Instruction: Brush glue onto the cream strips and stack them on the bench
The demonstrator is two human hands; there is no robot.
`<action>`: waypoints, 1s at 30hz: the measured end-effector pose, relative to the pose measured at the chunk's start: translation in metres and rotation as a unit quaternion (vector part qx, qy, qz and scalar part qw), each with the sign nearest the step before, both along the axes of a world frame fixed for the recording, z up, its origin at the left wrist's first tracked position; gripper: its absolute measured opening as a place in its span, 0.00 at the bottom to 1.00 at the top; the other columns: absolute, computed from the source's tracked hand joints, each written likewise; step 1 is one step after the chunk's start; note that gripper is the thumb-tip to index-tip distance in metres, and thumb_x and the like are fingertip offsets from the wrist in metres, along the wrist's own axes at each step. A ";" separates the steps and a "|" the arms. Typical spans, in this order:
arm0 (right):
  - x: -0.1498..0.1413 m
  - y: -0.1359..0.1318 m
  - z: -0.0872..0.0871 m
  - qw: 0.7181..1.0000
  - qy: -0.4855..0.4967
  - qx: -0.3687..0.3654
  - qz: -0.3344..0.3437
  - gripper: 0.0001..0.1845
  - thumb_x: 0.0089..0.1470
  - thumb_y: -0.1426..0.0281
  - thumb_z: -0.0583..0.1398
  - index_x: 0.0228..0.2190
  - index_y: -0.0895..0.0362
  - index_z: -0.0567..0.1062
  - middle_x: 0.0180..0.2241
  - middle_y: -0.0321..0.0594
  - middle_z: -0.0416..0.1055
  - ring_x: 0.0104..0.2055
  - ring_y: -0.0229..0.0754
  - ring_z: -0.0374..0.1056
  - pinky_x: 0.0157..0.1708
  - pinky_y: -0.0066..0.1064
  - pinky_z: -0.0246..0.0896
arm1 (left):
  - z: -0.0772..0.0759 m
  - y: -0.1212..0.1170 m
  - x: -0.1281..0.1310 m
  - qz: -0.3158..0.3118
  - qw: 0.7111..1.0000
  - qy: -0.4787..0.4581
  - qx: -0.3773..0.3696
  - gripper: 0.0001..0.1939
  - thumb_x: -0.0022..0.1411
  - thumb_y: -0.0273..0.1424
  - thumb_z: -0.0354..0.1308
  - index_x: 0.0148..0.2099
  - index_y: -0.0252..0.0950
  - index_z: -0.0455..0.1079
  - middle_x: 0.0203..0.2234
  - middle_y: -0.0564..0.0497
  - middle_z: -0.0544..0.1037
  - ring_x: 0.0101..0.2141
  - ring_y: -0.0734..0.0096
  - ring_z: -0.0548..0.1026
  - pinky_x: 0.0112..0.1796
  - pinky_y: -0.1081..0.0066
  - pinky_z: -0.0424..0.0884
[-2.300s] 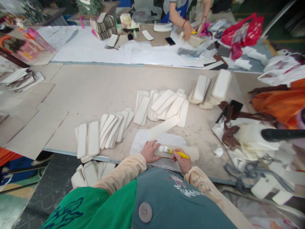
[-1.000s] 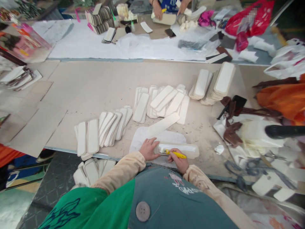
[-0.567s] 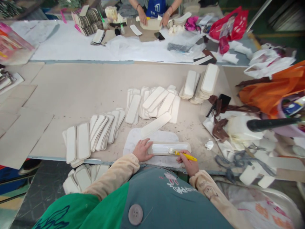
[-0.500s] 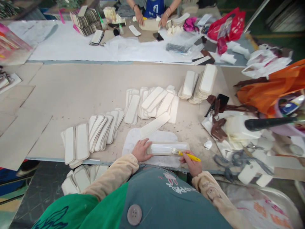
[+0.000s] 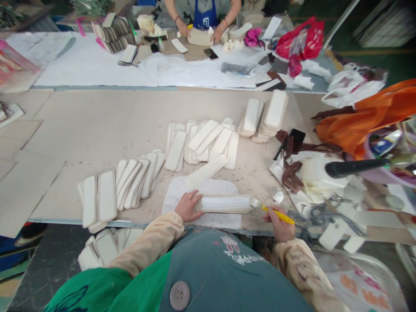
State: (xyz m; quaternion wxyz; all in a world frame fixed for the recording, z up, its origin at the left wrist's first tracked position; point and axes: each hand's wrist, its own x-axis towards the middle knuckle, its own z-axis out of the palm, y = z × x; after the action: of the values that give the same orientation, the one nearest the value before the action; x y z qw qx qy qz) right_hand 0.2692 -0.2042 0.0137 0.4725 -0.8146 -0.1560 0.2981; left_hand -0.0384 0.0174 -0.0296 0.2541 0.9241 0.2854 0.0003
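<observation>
A long off-white strip (image 5: 227, 204) with a wet white coating lies on a white sheet (image 5: 169, 195) at the table's near edge. My left hand (image 5: 189, 206) grips its left end, with thumb and fingers at opposite long edges. In my right hand (image 5: 280, 224) is a brush (image 5: 276, 213) with a yellow handle. Its white-smeared bristles touch the strip's right end. Just above, another pale strip (image 5: 208, 171) lies aslant, partly on the sheet.
Fanned strips (image 5: 107, 195) lie left, more strips (image 5: 204, 141) ahead, and stacks (image 5: 274, 110) further right. A white container (image 5: 320, 175), scissors (image 5: 339, 199) and an orange bag (image 5: 357, 117) crowd the right side. Across the white table (image 5: 97, 71), another person's hands (image 5: 218, 34) handle a pale piece.
My right hand has drawn the brush rightward from the strip's middle to its right end. My left hand stays at the left end. The whole view has shifted slightly.
</observation>
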 end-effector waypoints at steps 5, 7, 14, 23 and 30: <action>-0.011 0.016 0.002 0.999 0.003 0.029 0.013 0.23 0.48 0.49 0.60 0.33 0.56 0.71 0.21 0.37 0.72 0.21 0.41 0.69 0.25 0.33 0.67 | 0.003 0.000 -0.001 -0.004 1.000 -0.006 -0.011 0.36 0.52 0.47 0.60 0.60 0.35 0.61 0.59 0.35 0.62 0.54 0.48 0.65 0.54 0.52 0.62; -0.013 0.021 -0.002 0.999 0.012 0.017 0.025 0.23 0.47 0.48 0.60 0.33 0.55 0.71 0.20 0.37 0.73 0.21 0.41 0.69 0.25 0.34 0.67 | 0.003 0.000 -0.001 -0.003 1.000 -0.006 -0.014 0.36 0.52 0.46 0.60 0.60 0.35 0.61 0.59 0.35 0.61 0.55 0.48 0.65 0.55 0.52 0.62; 0.000 0.010 0.000 0.999 -0.034 0.000 -0.037 0.27 0.43 0.46 0.62 0.34 0.57 0.73 0.20 0.36 0.72 0.20 0.40 0.67 0.23 0.32 0.66 | 0.004 -0.002 -0.006 0.009 1.000 0.001 -0.019 0.37 0.52 0.45 0.61 0.62 0.38 0.59 0.59 0.36 0.62 0.56 0.48 0.65 0.55 0.49 0.61; 0.001 0.003 0.000 0.993 -0.066 0.053 -0.086 0.32 0.40 0.44 0.63 0.37 0.57 0.74 0.24 0.40 0.73 0.23 0.44 0.69 0.27 0.37 0.68 | 0.014 0.030 0.001 0.104 0.994 -0.006 0.037 0.29 0.59 0.46 0.56 0.58 0.38 0.63 0.56 0.38 0.67 0.55 0.52 0.66 0.55 0.50 0.62; -0.016 0.006 0.004 0.993 -0.100 0.035 -0.041 0.29 0.44 0.45 0.61 0.37 0.57 0.74 0.26 0.41 0.74 0.26 0.46 0.71 0.29 0.38 0.69 | 0.008 0.086 0.050 0.156 0.981 0.111 0.032 0.20 0.59 0.40 0.58 0.50 0.34 0.69 0.46 0.37 0.71 0.49 0.51 0.71 0.49 0.53 0.67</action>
State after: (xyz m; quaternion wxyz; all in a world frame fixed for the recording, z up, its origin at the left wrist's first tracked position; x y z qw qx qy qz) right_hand 0.2532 -0.1986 0.0181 0.4942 -0.8294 -0.1790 0.1894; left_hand 0.0119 0.1038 -0.0217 0.1883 0.8703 0.4520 -0.0532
